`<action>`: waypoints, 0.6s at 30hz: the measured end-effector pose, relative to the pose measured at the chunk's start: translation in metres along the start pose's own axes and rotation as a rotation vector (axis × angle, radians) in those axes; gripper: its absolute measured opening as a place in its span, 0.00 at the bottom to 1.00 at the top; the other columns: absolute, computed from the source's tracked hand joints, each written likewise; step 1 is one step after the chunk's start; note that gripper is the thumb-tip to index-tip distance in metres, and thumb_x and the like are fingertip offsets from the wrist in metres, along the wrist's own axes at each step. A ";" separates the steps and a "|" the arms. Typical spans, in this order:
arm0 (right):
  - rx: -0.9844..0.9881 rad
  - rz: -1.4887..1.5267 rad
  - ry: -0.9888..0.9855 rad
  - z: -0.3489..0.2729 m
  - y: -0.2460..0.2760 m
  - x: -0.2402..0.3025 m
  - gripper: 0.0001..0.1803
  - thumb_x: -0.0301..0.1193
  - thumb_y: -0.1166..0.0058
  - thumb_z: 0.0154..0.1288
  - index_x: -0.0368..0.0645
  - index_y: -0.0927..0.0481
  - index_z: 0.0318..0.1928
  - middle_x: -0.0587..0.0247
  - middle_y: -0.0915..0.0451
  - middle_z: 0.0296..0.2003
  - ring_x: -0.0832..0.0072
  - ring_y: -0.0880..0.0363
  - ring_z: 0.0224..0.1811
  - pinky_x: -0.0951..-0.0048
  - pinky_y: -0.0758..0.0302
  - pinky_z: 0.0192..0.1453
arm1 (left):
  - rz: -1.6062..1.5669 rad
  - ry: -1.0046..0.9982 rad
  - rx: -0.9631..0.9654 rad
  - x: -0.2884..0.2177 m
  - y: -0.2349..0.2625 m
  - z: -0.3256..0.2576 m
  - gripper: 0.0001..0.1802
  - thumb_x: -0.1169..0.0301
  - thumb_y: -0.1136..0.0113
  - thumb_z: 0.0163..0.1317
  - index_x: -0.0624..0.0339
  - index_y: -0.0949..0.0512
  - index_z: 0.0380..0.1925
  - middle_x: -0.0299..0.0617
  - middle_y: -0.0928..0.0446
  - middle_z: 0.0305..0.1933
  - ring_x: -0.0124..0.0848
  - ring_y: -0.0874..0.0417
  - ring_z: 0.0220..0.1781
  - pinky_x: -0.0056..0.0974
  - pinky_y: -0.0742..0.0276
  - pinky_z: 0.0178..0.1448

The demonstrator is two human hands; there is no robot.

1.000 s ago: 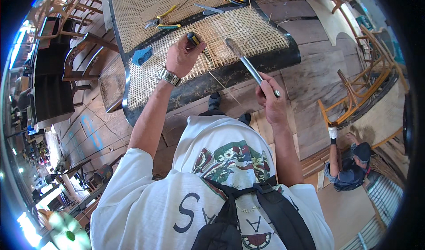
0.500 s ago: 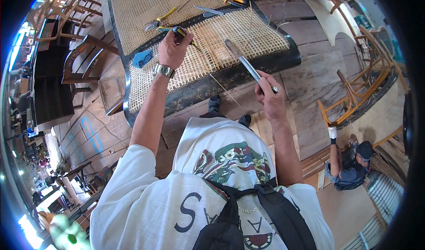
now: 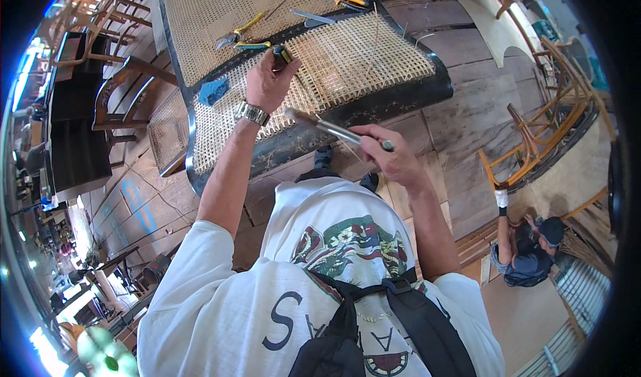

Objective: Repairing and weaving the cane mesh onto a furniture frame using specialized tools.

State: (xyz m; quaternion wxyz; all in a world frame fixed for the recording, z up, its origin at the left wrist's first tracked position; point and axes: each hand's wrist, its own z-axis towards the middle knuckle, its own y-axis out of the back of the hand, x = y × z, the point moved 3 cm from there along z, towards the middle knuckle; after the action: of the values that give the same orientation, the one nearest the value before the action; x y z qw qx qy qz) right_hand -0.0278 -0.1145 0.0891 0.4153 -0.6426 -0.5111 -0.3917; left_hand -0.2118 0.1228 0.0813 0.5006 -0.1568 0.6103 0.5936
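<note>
Cane seat panel (image 3: 347,63) sits in its black frame (image 3: 400,100), flat on the plank bench (image 3: 467,117) in front of the person. Change vs a second ago: the metal rod tool (image 3: 334,130) was angled up onto the weave, its tip over the panel; now it's swung near-horizontal and pulled back to the frame's near edge, off the cane. Right hand (image 3: 390,157) is clenched round its handle end. Left hand (image 3: 267,83) went out toward the pliers half a second ago and is back over the weave, fingers closed on a small dark tool with a yellow band (image 3: 282,55). Reads as a tool swap: rod parked, the small tool now on the cane.

Around it: yellow-handled pliers (image 3: 240,35), blue block (image 3: 214,91), second cane panel (image 3: 227,10) behind. Another person (image 3: 527,247) crouches lower right, well apart.
</note>
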 end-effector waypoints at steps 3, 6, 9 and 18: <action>0.094 -0.032 0.019 0.014 -0.007 -0.006 0.16 0.31 0.50 0.76 0.34 0.20 0.56 0.72 0.23 0.31 0.86 0.29 0.31 0.81 0.32 0.33 | 0.027 0.011 0.006 0.002 -0.002 0.003 0.19 0.58 0.28 0.61 0.62 0.19 0.41 0.43 0.13 0.31 0.32 0.12 0.32 0.36 0.20 0.37; 0.067 0.005 0.035 0.018 -0.007 -0.006 0.16 0.31 0.49 0.76 0.34 0.20 0.56 0.72 0.23 0.30 0.86 0.28 0.32 0.81 0.31 0.34 | -0.014 -0.029 -0.004 -0.006 -0.001 0.003 0.20 0.55 0.28 0.61 0.62 0.19 0.40 0.43 0.14 0.30 0.33 0.13 0.30 0.37 0.21 0.36; 0.107 -0.015 0.009 0.018 -0.005 -0.003 0.17 0.32 0.49 0.75 0.34 0.20 0.56 0.71 0.23 0.30 0.85 0.28 0.32 0.81 0.31 0.35 | 0.105 0.044 0.104 0.005 -0.008 0.002 0.17 0.58 0.30 0.65 0.58 0.18 0.44 0.35 0.14 0.35 0.21 0.15 0.36 0.32 0.21 0.41; -0.063 0.023 -0.024 0.002 0.016 -0.004 0.17 0.32 0.50 0.76 0.36 0.20 0.58 0.73 0.23 0.29 0.87 0.29 0.30 0.83 0.32 0.32 | -0.102 -0.020 -0.045 -0.002 -0.003 0.001 0.18 0.57 0.29 0.62 0.60 0.18 0.40 0.42 0.14 0.31 0.32 0.13 0.31 0.37 0.21 0.37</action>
State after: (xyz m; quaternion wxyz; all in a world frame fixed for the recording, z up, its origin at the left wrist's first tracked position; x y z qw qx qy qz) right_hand -0.0132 -0.1164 0.0826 0.3933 -0.6657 -0.4961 -0.3949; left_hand -0.2079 0.1224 0.0809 0.5326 -0.1930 0.5830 0.5824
